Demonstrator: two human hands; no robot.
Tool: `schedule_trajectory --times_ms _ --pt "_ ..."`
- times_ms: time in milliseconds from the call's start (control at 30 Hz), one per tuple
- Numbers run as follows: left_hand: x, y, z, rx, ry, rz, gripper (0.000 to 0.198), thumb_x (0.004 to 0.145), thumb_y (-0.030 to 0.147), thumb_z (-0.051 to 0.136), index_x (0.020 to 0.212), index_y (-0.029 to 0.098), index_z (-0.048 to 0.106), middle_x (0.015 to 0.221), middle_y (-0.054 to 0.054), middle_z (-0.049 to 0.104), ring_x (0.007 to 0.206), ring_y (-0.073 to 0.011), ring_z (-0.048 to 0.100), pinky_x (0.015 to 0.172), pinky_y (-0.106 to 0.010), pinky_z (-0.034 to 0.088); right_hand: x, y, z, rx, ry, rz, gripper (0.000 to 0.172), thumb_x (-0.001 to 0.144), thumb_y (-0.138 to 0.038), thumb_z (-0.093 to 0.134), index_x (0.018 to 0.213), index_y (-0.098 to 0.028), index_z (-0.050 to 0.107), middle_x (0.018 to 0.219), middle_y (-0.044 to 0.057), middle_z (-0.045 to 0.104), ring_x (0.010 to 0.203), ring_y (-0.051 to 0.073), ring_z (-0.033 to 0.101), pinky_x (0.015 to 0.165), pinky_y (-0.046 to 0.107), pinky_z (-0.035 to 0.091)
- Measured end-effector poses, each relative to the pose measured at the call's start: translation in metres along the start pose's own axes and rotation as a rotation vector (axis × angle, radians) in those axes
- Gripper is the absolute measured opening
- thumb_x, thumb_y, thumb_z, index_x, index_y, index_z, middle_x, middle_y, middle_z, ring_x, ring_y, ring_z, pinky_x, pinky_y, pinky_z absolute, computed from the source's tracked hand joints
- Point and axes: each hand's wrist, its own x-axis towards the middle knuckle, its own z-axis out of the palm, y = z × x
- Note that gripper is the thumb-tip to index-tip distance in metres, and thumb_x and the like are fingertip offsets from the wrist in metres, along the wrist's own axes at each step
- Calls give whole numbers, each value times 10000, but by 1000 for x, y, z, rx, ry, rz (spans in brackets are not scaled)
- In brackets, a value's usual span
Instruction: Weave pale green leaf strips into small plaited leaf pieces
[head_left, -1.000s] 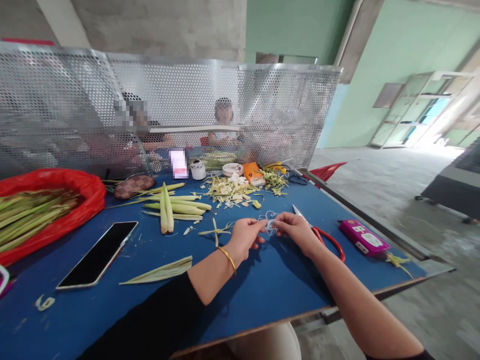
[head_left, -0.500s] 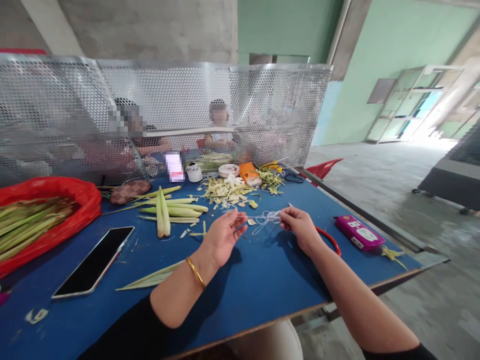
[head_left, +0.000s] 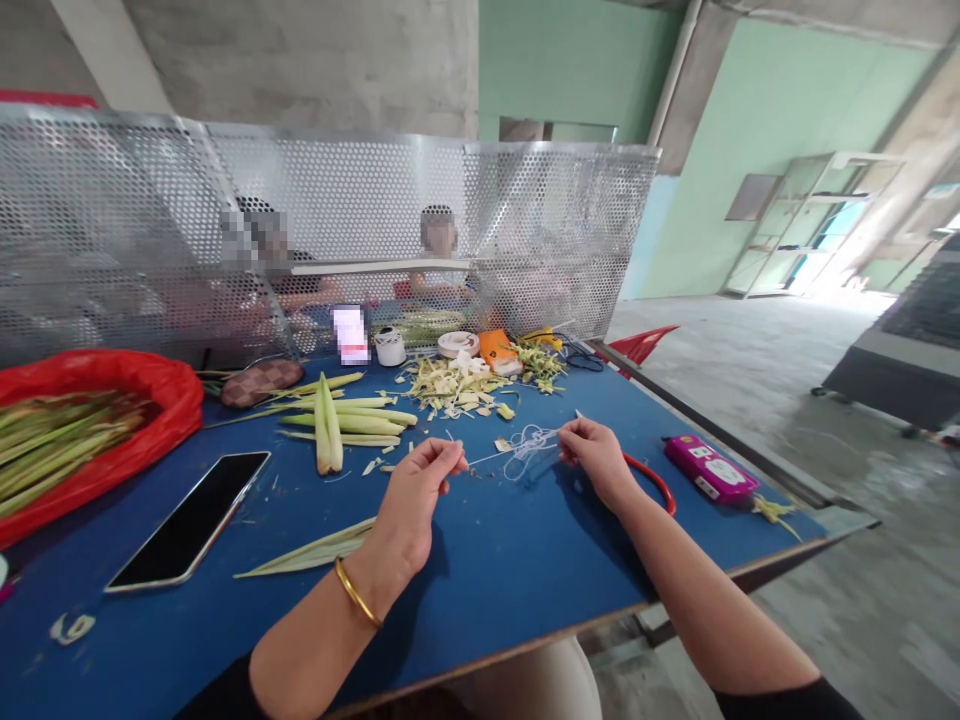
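Above the blue table (head_left: 510, 570), my left hand (head_left: 420, 490) pinches one end of a thin white string (head_left: 531, 445) between thumb and fingertips. The strand runs taut to a loose, tangled bunch. At the other side of that tangle, my right hand (head_left: 596, 460) is closed on the string. A small pointed tip juts out above the right fingers, and a red loop handle (head_left: 654, 482) shows behind that hand; the part between is hidden. Left of my hands lie pale green husk-like stalks (head_left: 328, 425) and a long flat leaf (head_left: 315, 552).
A red-lined basket (head_left: 176, 400) of long leaves stands left, beside a black-screened phone (head_left: 191, 520). Trimmed scraps (head_left: 454, 388), a tape roll (head_left: 457, 345) and an orange packet (head_left: 496, 350) lie ahead. A purple pack (head_left: 709, 468) sits right. Behind a perforated metal screen (head_left: 360, 180) are people.
My left hand has moved left and slightly down, its fingers closing into a pinch, drawing the strand longer from the tangle. My right hand has stayed nearly in place.
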Motion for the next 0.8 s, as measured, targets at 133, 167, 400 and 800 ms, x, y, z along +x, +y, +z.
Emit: schedule_trajectory --times_ms 133,167,400,800 --pt "-6 -3 -7 -51 -32 -49 309 682 425 745 672 167 574 613 30 564 536 -70 456 472 -174 330 0 3 -1 -229 3 -127 88 710 -253 545 663 -204 601 510 -27 587 500 167 570 569 304 456" --pt "-7 -4 -7 -62 -34 -53 313 683 428 744 674 168 571 604 31 559 536 -75 469 479 -178 350 -2 1 -2 -278 10 -174 97 725 -234 536 704 -202 625 576 -7 617 565 185 595 620 327 467" --pt "-15 -1 4 -93 -112 -9 305 716 421 726 664 167 566 624 26 564 578 -92 521 585 -216 471 -35 -35 12 -462 -232 -684 252 892 -329 544 1101 -233 646 1164 86 622 1092 222 548 944 354 405" --pt "-16 14 -21 -194 8 37 303 616 377 810 644 160 599 620 36 549 607 -93 514 642 -231 525 -19 -24 4 -900 -406 -740 180 927 -228 529 807 -183 656 877 57 672 910 188 596 849 303 388"
